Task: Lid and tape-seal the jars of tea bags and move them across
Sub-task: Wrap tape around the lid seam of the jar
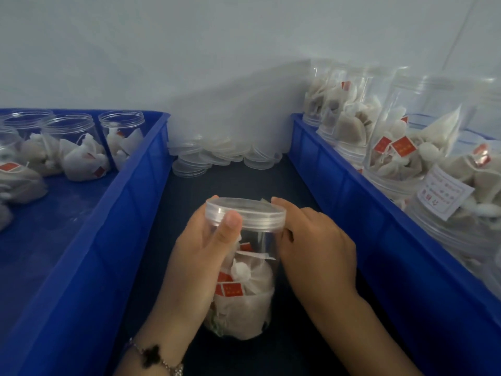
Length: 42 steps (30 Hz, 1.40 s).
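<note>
A clear plastic jar (249,289) of white tea bags with red tags stands on the dark table between two blue crates. A clear lid (245,214) sits on its mouth. My left hand (198,256) wraps around the jar's left side, thumb up against the lid's rim. My right hand (317,240) curls around the lid's right edge, fingers reaching over its far side. No tape is visible.
The left blue crate (130,202) holds several open jars of tea bags (78,147). The right blue crate (360,213) holds several filled jars lying stacked (406,142), one with a white label. A pile of loose clear lids (217,156) lies against the back wall.
</note>
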Each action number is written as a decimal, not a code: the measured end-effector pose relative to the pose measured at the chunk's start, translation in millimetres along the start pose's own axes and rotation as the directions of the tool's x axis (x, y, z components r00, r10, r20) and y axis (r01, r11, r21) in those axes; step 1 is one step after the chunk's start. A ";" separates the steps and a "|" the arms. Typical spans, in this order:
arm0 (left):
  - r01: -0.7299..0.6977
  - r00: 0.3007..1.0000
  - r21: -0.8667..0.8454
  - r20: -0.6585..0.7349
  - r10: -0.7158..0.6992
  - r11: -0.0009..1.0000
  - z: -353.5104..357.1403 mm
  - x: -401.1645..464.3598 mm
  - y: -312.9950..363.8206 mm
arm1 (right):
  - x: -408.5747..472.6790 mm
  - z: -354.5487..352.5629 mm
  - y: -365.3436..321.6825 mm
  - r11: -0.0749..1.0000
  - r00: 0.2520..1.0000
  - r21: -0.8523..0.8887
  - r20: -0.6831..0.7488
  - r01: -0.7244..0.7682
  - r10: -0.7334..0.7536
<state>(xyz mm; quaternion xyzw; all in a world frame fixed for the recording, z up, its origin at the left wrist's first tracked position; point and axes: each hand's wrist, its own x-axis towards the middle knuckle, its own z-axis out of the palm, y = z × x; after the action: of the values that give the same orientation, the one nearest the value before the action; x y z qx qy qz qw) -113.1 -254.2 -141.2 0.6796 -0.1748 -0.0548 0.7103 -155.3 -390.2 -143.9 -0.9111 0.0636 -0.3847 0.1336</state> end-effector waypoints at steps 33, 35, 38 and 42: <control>0.040 0.869 0.084 -0.494 0.007 0.996 -8.7 -6.1 12.2 | 0.2 -17.4 -9.3 0.918 0.938 0.379 0.346 -0.117 -0.023; 0.006 0.889 0.117 -0.456 0.048 0.993 -8.7 -7.2 10.2 | -1.0 -16.6 -8.4 0.933 0.953 0.340 0.303 -0.121 0.013; -0.037 0.919 0.125 -0.384 0.083 0.991 -11.2 -7.6 6.4 | -0.2 -16.1 -3.4 0.978 0.970 0.184 0.238 -0.094 0.049; -0.075 0.965 0.005 -0.252 0.074 0.997 -9.5 -9.6 7.4 | 4.0 -17.5 8.3 0.975 0.980 0.177 0.168 -0.134 0.105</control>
<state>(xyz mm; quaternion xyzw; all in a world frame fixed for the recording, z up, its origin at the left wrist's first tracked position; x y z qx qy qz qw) -120.1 -241.7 -135.7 0.6725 -0.1084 0.0583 0.7298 -165.2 -402.4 -131.9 -0.9164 0.0712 -0.3072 0.2464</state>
